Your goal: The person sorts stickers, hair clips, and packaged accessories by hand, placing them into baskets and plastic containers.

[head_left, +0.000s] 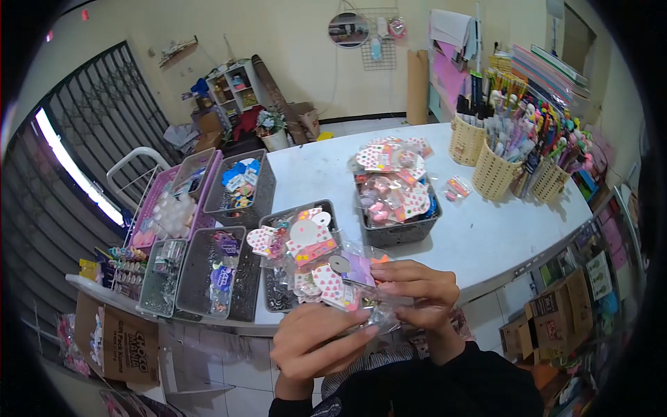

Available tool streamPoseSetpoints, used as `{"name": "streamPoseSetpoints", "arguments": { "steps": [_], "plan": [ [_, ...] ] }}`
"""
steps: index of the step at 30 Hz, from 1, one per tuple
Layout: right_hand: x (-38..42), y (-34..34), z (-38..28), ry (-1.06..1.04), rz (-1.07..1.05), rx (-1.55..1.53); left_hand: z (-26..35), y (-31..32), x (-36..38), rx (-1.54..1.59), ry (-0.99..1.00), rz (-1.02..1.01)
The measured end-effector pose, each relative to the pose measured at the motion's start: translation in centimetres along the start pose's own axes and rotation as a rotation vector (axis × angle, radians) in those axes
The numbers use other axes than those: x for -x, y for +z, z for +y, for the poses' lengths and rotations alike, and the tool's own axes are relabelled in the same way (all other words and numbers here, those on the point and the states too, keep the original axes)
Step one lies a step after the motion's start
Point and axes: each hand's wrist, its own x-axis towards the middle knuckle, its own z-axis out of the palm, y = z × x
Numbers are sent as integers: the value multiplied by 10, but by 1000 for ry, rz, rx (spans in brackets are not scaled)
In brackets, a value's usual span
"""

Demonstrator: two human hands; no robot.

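My left hand [313, 340] and my right hand [425, 288] meet at the table's near edge, both closed on a clear plastic packet [381, 318]. Small shiny pieces show inside the packet. A purple card [357, 270] with a grey round patch stands up beside the right fingertips, and the left fingertips press the packet's lower part. Just beyond my hands, heart-patterned card packets [309, 240] are heaped over a dark grey basket [269, 295]. A second grey basket [399, 236], piled high with similar pink packets [392, 194], stands farther to the right.
More grey baskets [198, 278] and a purple tray [156, 184] line the table's left side. Woven pen holders [495, 177] crowd the far right. One small packet [456, 187] lies on the white table [313, 167]. Cardboard boxes [559, 316] sit below, right.
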Motion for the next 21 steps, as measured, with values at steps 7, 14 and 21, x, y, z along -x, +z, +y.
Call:
{"name": "streamPoseSetpoints", "arguments": {
  "steps": [7,14,21],
  "plan": [
    [-2,-4,0,-38,215,71,-19,-17,22,-194,-64,294],
    [-57,-16,-32,-217,-454,371,-28,-18,34,-415,-206,47],
    [-134,103,26,-144,-1096,88,-35,-9,53,-491,-178,45]
  ]
}}
